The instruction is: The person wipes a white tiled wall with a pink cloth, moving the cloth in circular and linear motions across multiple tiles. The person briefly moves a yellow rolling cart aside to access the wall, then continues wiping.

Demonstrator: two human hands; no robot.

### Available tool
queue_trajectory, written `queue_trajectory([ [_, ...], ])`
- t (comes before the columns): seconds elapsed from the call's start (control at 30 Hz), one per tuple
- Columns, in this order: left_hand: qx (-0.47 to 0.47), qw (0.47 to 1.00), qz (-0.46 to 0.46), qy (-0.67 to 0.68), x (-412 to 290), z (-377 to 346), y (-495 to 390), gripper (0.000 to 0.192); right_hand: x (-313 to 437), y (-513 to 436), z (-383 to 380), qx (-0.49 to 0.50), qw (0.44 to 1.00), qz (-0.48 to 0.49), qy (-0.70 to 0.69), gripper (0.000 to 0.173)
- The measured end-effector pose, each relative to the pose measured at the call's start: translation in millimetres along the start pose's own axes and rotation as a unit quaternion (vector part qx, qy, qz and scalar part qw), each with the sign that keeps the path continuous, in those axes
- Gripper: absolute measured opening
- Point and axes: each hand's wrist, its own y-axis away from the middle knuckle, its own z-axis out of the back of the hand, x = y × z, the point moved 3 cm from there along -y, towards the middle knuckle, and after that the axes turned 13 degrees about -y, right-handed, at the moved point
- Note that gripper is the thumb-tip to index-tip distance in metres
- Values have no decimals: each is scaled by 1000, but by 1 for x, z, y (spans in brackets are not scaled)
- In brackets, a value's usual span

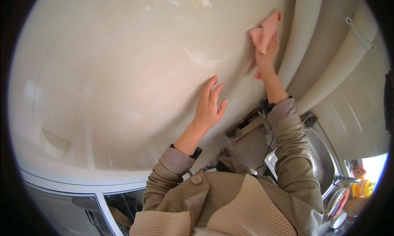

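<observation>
A folded pink cloth (265, 32) is in my right hand (268, 55), which presses it to a glossy cream wall (123, 60) close to a vertical white pipe (303, 35). Part of the cloth hangs out below the palm. My left hand (209, 105) is raised in front of the same wall, lower and to the left, with its fingers apart and nothing in it. Whether its fingertips touch the wall I cannot tell.
A second pipe (341, 63) with a bracket (360, 34) runs at the right. Below it are a steel sink (323, 156), a faucet (347, 179) and stacked plates (337, 202). A narrow wooden box (246, 126) sits low by the wall. A white-framed glass door (101, 202) stands at lower left.
</observation>
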Motion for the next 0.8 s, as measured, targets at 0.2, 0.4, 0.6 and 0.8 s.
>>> queue_trajectory([
  [0.2,-4,999,-16,-39,-3,-11,-5,47,10,46,2,73,994,-73,-28,55],
  [0.4,4,1000,2,-19,-6,-18,-6,41,3,72,-7,41,998,-48,-30,55],
  [0.6,12,1000,3,-5,-5,-17,-1,42,-39,64,17,-5,944,-327,-50,40],
  [0.8,20,999,26,2,-4,-10,11,41,24,118,-17,82,988,-97,-83,46],
])
